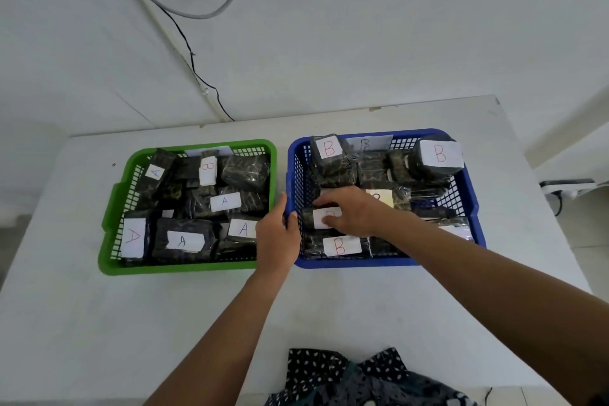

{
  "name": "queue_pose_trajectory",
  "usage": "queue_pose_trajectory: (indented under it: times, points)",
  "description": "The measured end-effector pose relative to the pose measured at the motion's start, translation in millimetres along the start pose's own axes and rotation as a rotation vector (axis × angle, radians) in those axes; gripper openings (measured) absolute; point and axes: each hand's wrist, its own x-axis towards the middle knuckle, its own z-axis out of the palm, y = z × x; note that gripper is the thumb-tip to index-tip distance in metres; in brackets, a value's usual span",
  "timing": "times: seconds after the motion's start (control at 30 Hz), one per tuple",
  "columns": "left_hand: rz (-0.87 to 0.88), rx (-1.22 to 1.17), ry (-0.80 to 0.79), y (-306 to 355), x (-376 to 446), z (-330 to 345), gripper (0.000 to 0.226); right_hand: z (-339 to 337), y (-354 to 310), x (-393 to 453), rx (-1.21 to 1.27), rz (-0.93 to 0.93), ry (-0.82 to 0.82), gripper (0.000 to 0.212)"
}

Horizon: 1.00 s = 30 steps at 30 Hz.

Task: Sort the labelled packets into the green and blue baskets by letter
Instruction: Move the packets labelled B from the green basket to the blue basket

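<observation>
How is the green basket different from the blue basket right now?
The green basket mostly shows packets labelled A, plus one stray B packet near its back; every label readable in the blue basket is a B. Neither hand reaches into the green one, while the right hand is inside the blue one on a packet and the left hand holds the blue one's near-left rim. Both are slotted plastic, side by side on the white table.

Grey and black cables (184, 15) hang on the white wall (362, 26) behind the white table (82, 323).
</observation>
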Motion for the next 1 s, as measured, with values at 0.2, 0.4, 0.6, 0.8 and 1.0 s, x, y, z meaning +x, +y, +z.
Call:
queue_pose_trajectory:
  times: [0.2,0.4,0.6,0.8,1.0]
  points:
    - [-0.023,0.008,-0.024,0.0,1.4,-0.2,0.046,-7.1,11.1,-1.4,-0.009,0.078,-0.031,0.033]
    - [-0.026,0.001,-0.050,-2.3,4.0,-1.8,0.048,-2.1,11.0,-2.7,0.006,0.022,0.014,0.030]
    - [-0.007,-0.093,-0.121,-3.2,9.2,-17.0,0.049,-1.6,7.7,-11.8,-0.081,-0.149,0.369,0.028]
    - [0.280,0.064,0.112,-9.4,22.3,-83.1,0.031,-0.1,-38.1,11.5,-0.171,-0.229,0.555,0.037]
    - [0.191,0.214,0.205,-43.2,65.4,-145.9,0.033,15.9,-107.9,63.5,-0.200,-0.205,0.450,0.048]
